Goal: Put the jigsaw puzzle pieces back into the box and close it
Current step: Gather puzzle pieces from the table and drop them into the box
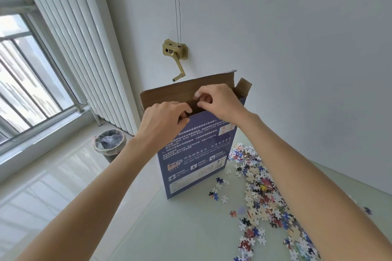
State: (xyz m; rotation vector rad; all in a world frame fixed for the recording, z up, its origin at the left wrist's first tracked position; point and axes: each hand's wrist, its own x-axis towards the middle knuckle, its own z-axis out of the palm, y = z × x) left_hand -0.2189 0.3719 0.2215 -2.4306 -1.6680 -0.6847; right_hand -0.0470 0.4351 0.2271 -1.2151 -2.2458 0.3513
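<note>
A tall blue puzzle box (197,159) stands upright on the pale green table (182,229), its brown top flap (169,93) raised and a side flap sticking out at the right. My left hand (163,121) grips the box's front top edge, fingers curled over the rim. My right hand (216,99) hovers over the open mouth with fingertips pinched together; whether it holds pieces is hidden. A loose heap of jigsaw pieces (263,193) spreads across the table to the right of the box, partly under my right forearm.
A bin lined with a bag (110,142) stands on the floor left of the table. A brass crank handle (176,55) is fixed to the wall just behind the box. White radiator fins and a window fill the left side.
</note>
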